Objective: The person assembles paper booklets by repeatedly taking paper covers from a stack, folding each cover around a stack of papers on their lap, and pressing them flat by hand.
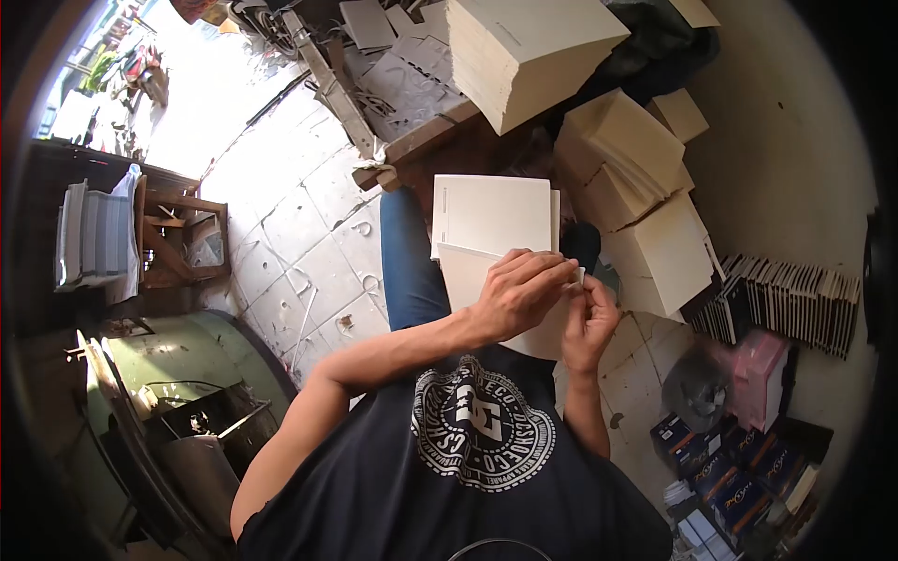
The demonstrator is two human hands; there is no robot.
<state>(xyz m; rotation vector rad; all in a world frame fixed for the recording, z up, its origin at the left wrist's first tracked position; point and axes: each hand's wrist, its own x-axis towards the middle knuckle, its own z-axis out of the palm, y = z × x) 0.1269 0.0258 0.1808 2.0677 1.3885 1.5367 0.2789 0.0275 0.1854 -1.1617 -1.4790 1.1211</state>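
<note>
A sheet of off-white paper (465,271) slants across my lap, partly covered by my hands. My left hand (524,292) reaches over it with bent fingers held close together at its right edge; the thumb is hidden. Just right of it, my right hand (589,325) is closed in a pinch on the same edge, where a small white bit of paper (578,277) shows between the hands. Beyond them lies a stack of paper (496,213) with small print along the left side of its top sheet, between my knees.
Tall paper stacks (538,47) stand on a wooden bench (430,133) ahead. More leaning stacks (655,252) are at the right, beside a row of dark-edged booklets (795,304) and dark blue boxes (730,477). A wooden stool (182,238) and green machine (220,351) are left.
</note>
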